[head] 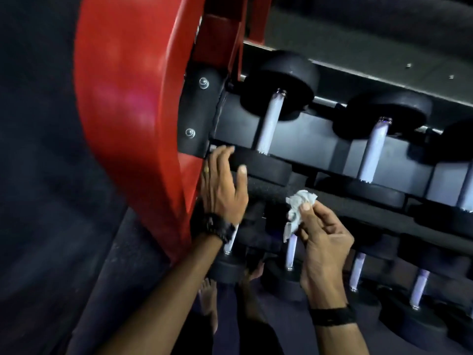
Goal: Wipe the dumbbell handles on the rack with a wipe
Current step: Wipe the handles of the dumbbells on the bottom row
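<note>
With the left hand (222, 190) steadying the near head of the end dumbbell (266, 139) on the rack (317, 147), fingers spread over it, and the right hand (325, 242) pinching the crumpled wipe (298, 208) just below, wrap the wipe fully around the handle (270, 121) and stroke its whole length
</note>
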A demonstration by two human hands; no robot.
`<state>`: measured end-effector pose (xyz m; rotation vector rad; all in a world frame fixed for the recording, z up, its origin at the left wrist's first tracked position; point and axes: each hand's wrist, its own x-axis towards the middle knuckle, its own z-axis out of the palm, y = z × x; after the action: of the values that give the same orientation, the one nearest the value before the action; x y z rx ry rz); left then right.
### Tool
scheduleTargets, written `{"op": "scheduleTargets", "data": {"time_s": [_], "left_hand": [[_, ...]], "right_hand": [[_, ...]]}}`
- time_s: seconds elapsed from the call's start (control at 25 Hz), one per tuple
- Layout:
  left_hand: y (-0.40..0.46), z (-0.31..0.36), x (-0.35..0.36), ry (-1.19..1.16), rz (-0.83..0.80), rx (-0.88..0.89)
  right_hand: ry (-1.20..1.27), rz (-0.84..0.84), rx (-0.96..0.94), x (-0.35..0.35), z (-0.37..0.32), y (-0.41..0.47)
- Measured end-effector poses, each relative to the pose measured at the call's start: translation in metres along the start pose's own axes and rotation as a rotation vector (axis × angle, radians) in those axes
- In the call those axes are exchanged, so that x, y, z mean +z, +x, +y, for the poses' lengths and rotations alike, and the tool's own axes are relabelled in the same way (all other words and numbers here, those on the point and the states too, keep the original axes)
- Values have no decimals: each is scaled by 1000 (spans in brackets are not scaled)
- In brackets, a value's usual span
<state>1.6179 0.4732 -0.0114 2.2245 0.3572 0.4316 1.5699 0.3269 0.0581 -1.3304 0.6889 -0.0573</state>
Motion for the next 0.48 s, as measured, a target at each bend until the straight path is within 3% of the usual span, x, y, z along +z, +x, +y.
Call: {"op": "scheduleTargets", "data": {"time_s": [0.12,0.28,0.48], "left_hand": [[-94,-58,1,85,-114,-113],[-169,-144,25,250,-304,-471],[-203,-212,86,294,-335,-758]], "right_hand": [[-29,-15,36,-17,33,-19],[-172,-100,158,-43,106,-13],[-465,-209,245,-67,211,40]]}}
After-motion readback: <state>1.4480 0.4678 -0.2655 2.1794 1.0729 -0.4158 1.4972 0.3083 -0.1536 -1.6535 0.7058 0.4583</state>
